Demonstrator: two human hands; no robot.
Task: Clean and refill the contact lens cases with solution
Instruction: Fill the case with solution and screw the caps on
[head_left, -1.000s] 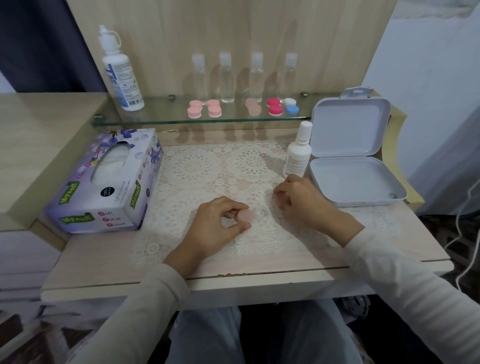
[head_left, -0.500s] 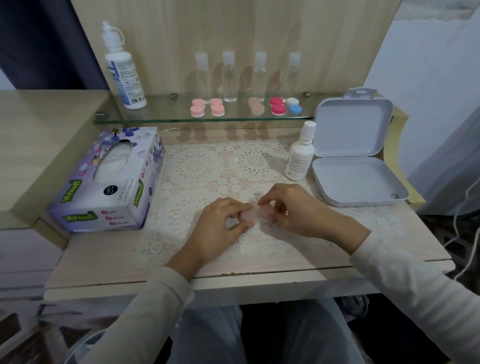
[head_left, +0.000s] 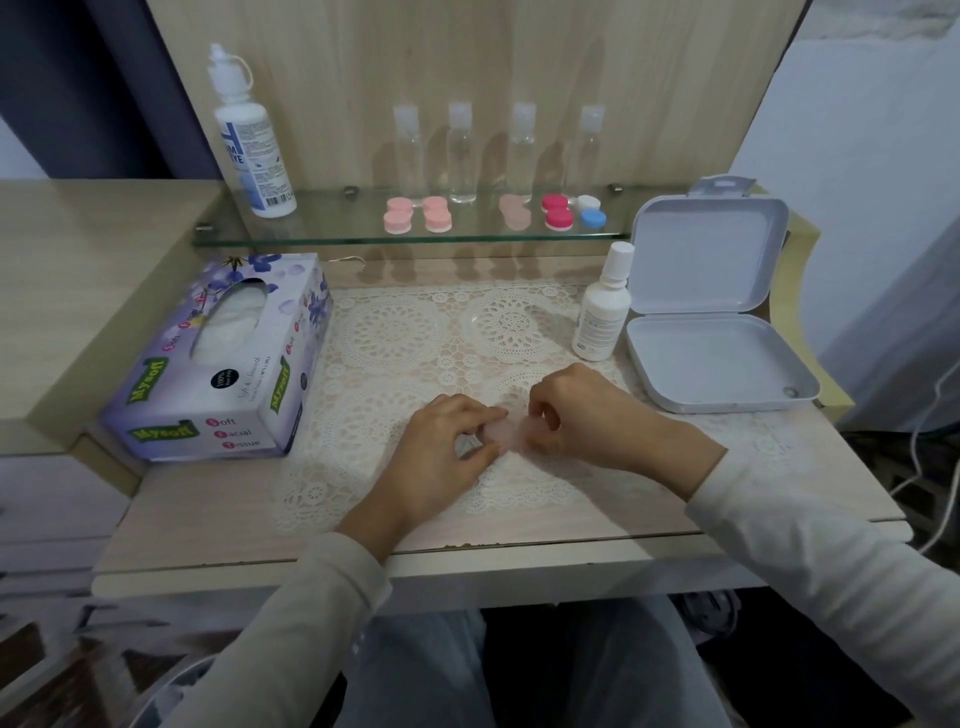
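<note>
A pale pink contact lens case (head_left: 506, 435) lies on the lace mat (head_left: 415, 338) at the desk's middle. My left hand (head_left: 447, 452) pinches its left end and my right hand (head_left: 576, 415) pinches its right end; much of the case is hidden by my fingers. A small white solution bottle (head_left: 601, 312) stands capped just behind my right hand. On the glass shelf (head_left: 322, 234) sit several more lens cases: pink ones (head_left: 415, 214), a pale one (head_left: 514, 212), a red one (head_left: 557, 212) and a white and blue one (head_left: 591, 212). A large solution bottle (head_left: 252, 140) stands at the shelf's left.
A tissue box (head_left: 223, 364) stands on the left of the desk. An open white hinged box (head_left: 711, 332) lies on the right. Several clear small bottles (head_left: 462, 150) line the back of the shelf. A white cable (head_left: 930, 441) hangs at the far right.
My right hand has moved left from near the small bottle to the pink case, and both hands now hold the case together.
</note>
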